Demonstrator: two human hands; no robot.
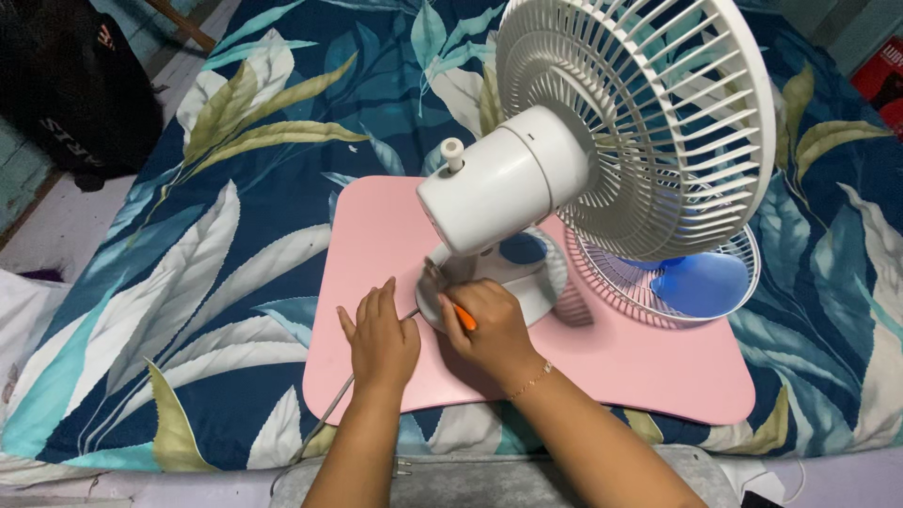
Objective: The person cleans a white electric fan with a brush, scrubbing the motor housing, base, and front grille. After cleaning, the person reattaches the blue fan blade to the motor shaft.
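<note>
A white table fan (527, 174) stands on a pink board (376, 235), its rear grille (649, 113) facing away from me. My right hand (489, 329) grips an orange-handled tool (464, 317) pressed against the fan's round base (527, 282). My left hand (381, 339) lies flat on the board just left of the base, fingers close together, over the fan's grey cord (329, 414). Behind the fan lie a loose white grille (734, 273) and a blue blade (701, 282).
The board rests on a bed covered by a dark blue sheet with large leaf prints (216, 216). A black bag (66, 85) sits at the far left on the floor. A red box (884, 75) shows at the right edge.
</note>
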